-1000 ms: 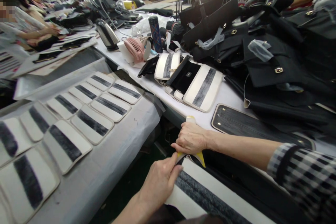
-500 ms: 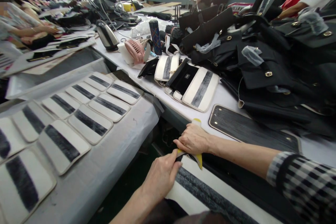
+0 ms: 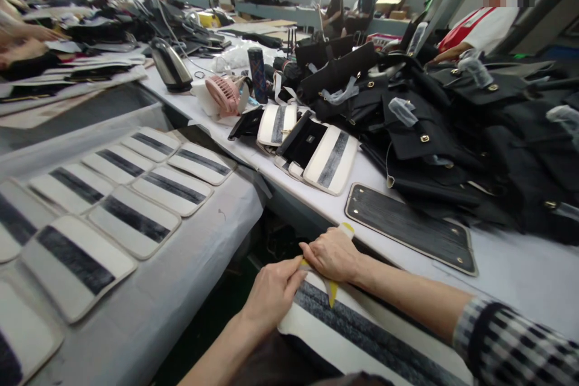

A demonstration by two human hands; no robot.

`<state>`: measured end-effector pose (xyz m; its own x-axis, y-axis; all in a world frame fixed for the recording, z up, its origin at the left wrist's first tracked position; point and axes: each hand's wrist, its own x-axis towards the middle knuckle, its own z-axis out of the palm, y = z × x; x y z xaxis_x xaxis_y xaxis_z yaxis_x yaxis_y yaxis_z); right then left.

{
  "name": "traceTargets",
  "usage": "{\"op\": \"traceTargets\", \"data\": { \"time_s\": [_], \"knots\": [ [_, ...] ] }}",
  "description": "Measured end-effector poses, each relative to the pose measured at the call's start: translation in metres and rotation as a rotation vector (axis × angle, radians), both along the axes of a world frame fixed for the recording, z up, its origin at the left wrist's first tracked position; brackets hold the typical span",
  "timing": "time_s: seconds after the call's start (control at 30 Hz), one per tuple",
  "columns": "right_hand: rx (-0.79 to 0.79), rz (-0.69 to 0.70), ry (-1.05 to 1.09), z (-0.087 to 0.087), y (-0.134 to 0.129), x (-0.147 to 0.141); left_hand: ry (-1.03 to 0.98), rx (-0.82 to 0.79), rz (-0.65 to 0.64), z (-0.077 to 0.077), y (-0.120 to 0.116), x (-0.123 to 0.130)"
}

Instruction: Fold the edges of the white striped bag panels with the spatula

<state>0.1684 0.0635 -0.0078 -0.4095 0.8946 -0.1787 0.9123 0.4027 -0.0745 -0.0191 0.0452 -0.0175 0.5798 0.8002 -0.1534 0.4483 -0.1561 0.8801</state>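
My left hand pinches the near corner of a large white panel with a dark fuzzy stripe, which lies across my lap. Right beside it, my right hand is closed around a yellow strip whose ends stick out above and below the fist. The two hands almost touch at the panel's rounded end. Beyond them on the white table lies a black board with a pale edge and small studs.
White flaps with dark stripes lie in rows on the covered left table. Ahead are a partly open white and black bag, a pink fan, a kettle and piled black bags. Several people are farther back.
The view has shifted, with the tables sliding left and more of the right side showing. My right hand has turned slightly, still closed on the yellow strip; my left hand keeps its pinch.
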Motion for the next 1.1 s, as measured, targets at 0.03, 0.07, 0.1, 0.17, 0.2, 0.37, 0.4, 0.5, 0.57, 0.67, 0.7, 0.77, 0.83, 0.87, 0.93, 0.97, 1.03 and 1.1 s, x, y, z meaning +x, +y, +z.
{"op": "traceTargets", "data": {
  "time_s": [0.03, 0.07, 0.1, 0.17, 0.2, 0.37, 0.4, 0.5, 0.57, 0.67, 0.7, 0.77, 0.83, 0.87, 0.93, 0.97, 1.03, 1.1],
  "knots": [
    [0.011, -0.033, -0.016, 0.001, -0.005, -0.002, -0.103, -0.099, 0.008, -0.002, 0.003, 0.000],
    [0.021, -0.064, -0.030, 0.001, -0.009, -0.004, -0.205, -0.214, 0.020, -0.006, 0.007, 0.001],
    [0.030, -0.092, -0.042, 0.001, -0.013, -0.005, -0.296, -0.336, 0.037, -0.010, 0.011, 0.003],
    [0.040, -0.128, -0.064, 0.002, -0.020, -0.006, -0.420, -0.565, 0.083, -0.020, 0.019, 0.008],
    [0.042, -0.138, -0.075, 0.002, -0.023, -0.006, -0.458, -0.661, 0.093, -0.024, 0.023, 0.011],
    [0.027, -0.174, -0.144, 0.004, -0.035, 0.005, -0.448, -0.780, 0.039, -0.037, 0.037, 0.021],
    [0.022, -0.180, -0.157, 0.005, -0.038, 0.008, -0.425, -0.747, 0.020, -0.038, 0.038, 0.022],
    [0.008, -0.186, -0.179, 0.007, -0.046, 0.016, -0.371, -0.666, -0.029, -0.037, 0.040, 0.025],
    [0.001, -0.192, -0.184, 0.008, -0.051, 0.021, -0.344, -0.647, -0.048, -0.035, 0.043, 0.027],
    [-0.014, -0.215, -0.185, 0.008, -0.056, 0.027, -0.296, -0.620, -0.078, -0.032, 0.048, 0.029],
    [-0.017, -0.224, -0.185, 0.007, -0.058, 0.028, -0.278, -0.615, -0.086, -0.031, 0.050, 0.030],
    [-0.021, -0.242, -0.182, 0.006, -0.059, 0.030, -0.241, -0.610, -0.104, -0.030, 0.053, 0.031],
    [-0.023, -0.261, -0.178, 0.005, -0.059, 0.029, -0.209, -0.610, -0.128, -0.030, 0.056, 0.033],
    [-0.023, -0.269, -0.175, 0.005, -0.059, 0.028, -0.196, -0.610, -0.142, -0.030, 0.057, 0.034],
    [-0.025, -0.272, -0.165, 0.005, -0.058, 0.028, -0.170, -0.607, -0.168, -0.029, 0.058, 0.035],
    [-0.025, -0.267, -0.158, 0.005, -0.059, 0.028, -0.157, -0.603, -0.180, -0.028, 0.059, 0.035],
    [-0.023, -0.248, -0.141, 0.006, -0.062, 0.032, -0.127, -0.593, -0.204, -0.024, 0.060, 0.034],
    [-0.019, -0.263, -0.129, 0.005, -0.070, 0.041, -0.092, -0.585, -0.225, -0.021, 0.062, 0.034]
  ]
}}
